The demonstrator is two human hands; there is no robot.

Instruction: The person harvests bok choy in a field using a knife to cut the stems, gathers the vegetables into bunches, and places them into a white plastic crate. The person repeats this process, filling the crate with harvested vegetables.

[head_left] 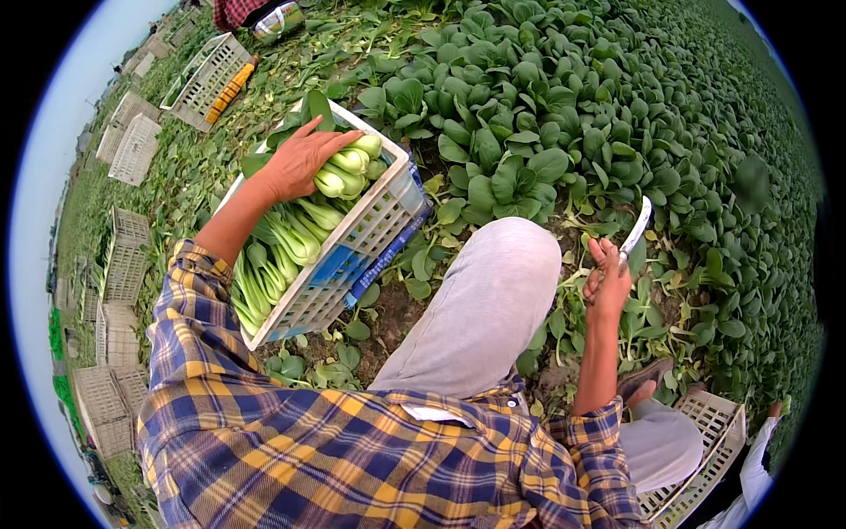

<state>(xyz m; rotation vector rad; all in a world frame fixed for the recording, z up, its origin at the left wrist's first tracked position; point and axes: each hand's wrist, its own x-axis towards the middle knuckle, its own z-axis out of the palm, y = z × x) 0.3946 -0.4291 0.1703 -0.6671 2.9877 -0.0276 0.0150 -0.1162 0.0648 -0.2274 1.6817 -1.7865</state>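
A plastic crate with white rims and a blue band stands tilted at my left, packed with bok choy, pale bases and green leaves showing. My left hand rests on the bok choy at the crate's far end, its fingers stretched out and spread over the pale bases; the undersides of the fingers are hidden. On the other side of my knee, my right hand is closed round the handle of a knife with a curved blade pointing up and away. Growing bok choy lies just beyond the knife.
Dense rows of plants fill the right and far side. Cut leaves litter the ground at left, where several white crates stand. Another crate is close at my lower right, beside another person's sleeve. A person in red check is far off.
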